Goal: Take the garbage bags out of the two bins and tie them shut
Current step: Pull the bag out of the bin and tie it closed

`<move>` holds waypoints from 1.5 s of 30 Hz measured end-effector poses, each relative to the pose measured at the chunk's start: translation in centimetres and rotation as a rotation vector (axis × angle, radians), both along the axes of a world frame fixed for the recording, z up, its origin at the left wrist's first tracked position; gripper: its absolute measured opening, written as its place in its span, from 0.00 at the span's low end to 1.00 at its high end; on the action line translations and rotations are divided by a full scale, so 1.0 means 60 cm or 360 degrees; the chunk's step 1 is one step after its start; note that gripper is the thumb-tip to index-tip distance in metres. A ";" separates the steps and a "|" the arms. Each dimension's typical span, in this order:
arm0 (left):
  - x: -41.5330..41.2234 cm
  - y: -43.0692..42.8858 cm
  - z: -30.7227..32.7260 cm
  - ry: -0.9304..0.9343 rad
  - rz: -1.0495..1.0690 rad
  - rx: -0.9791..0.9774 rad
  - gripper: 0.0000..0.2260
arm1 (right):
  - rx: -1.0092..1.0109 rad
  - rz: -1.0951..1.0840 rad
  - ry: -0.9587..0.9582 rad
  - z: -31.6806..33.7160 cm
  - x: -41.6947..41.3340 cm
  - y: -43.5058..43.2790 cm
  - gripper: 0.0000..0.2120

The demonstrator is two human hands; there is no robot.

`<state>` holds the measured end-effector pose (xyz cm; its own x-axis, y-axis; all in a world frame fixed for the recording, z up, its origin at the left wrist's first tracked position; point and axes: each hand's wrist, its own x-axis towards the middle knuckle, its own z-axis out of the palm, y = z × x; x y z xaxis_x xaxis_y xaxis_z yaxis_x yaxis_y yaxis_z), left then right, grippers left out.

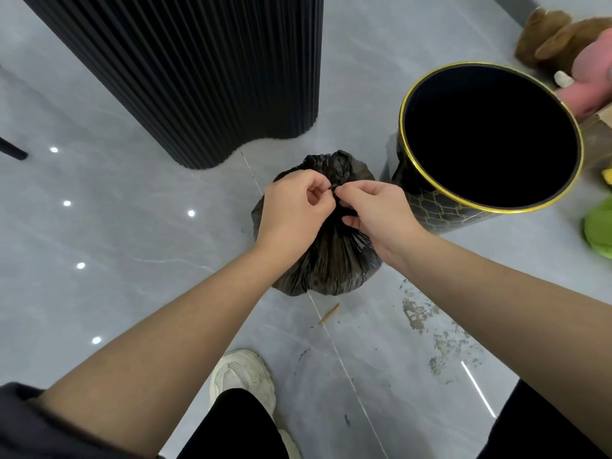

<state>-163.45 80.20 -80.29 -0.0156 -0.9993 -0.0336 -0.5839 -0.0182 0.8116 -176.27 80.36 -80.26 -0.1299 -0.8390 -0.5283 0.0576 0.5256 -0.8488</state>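
Observation:
A full black garbage bag (334, 260) stands on the grey floor in the middle of the view, its neck gathered into a bunch at the top. My left hand (293, 212) and my right hand (381, 215) meet over that neck, each pinching the black plastic between thumb and fingers. To the right of the bag stands a black bin with a gold rim (430, 202), open and dark inside, with no bag visible in it. Only this one bin is in sight.
A tall black ribbed column (198, 77) rises at the back left. Soft toys (563, 38) and a green object (597, 226) lie at the right edge. A small stick (329, 314) and dirt specks (427, 319) mark the floor by my white shoe (243, 372).

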 end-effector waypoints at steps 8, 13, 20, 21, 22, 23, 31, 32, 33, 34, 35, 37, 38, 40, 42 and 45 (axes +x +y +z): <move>0.007 0.008 -0.019 -0.0099 -0.0190 -0.0356 0.02 | 0.0466 -0.0075 -0.0457 0.006 -0.010 -0.019 0.02; 0.016 -0.004 -0.026 -0.0084 -0.0213 -0.0230 0.04 | 0.0393 0.0109 -0.0281 -0.007 -0.014 -0.014 0.06; 0.020 0.003 -0.036 -0.0078 -0.0309 -0.0259 0.05 | 0.0466 0.0121 -0.0179 -0.013 -0.002 -0.016 0.03; 0.022 0.004 -0.037 -0.0057 -0.0306 -0.0265 0.04 | 0.0482 0.0120 -0.0187 -0.013 0.000 -0.016 0.03; 0.023 0.003 -0.037 -0.0049 -0.0315 -0.0260 0.04 | 0.0471 0.0122 -0.0162 -0.013 0.001 -0.016 0.03; 0.025 0.001 -0.039 -0.0048 -0.0325 -0.0246 0.04 | 0.0393 0.0144 -0.0063 -0.016 0.001 -0.014 0.05; 0.043 -0.007 -0.033 0.0008 -0.0318 -0.0199 0.03 | -0.0787 0.0680 0.0897 -0.036 -0.010 -0.001 0.11; 0.044 -0.006 -0.030 0.0006 -0.0319 -0.0207 0.03 | -0.0793 0.0669 0.0914 -0.038 -0.009 -0.002 0.11; 0.044 -0.006 -0.028 0.0011 -0.0315 -0.0216 0.03 | -0.0799 0.0672 0.0948 -0.039 -0.008 -0.003 0.10; 0.044 -0.006 -0.026 0.0018 -0.0311 -0.0226 0.03 | -0.0804 0.0678 0.0974 -0.040 -0.006 -0.003 0.10; 0.045 -0.005 -0.025 0.0025 -0.0305 -0.0231 0.04 | -0.0805 0.0680 0.0984 -0.040 -0.003 -0.003 0.09; 0.047 -0.003 -0.022 0.0043 -0.0284 -0.0232 0.04 | -0.0796 0.0663 0.0941 -0.038 0.000 -0.002 0.09; 0.048 -0.002 -0.020 0.0050 -0.0271 -0.0232 0.04 | -0.0788 0.0669 0.0906 -0.037 0.001 -0.002 0.08; 0.049 -0.004 -0.015 0.0062 -0.0264 -0.0222 0.05 | -0.0774 0.0705 0.0844 -0.035 -0.002 -0.001 0.11; 0.048 -0.006 -0.010 0.0077 -0.0273 -0.0184 0.04 | -0.0705 0.0725 0.0782 -0.035 -0.009 -0.001 0.18; 0.043 -0.003 -0.004 0.0051 -0.0361 -0.0138 0.04 | -0.0611 0.0819 0.0922 -0.038 -0.018 -0.006 0.19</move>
<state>-160.87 80.03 -80.54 -0.2393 -0.9693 0.0563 -0.5388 0.1809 0.8228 -177.32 80.00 -82.56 0.1537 -0.9744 -0.1643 -0.6056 0.0385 -0.7949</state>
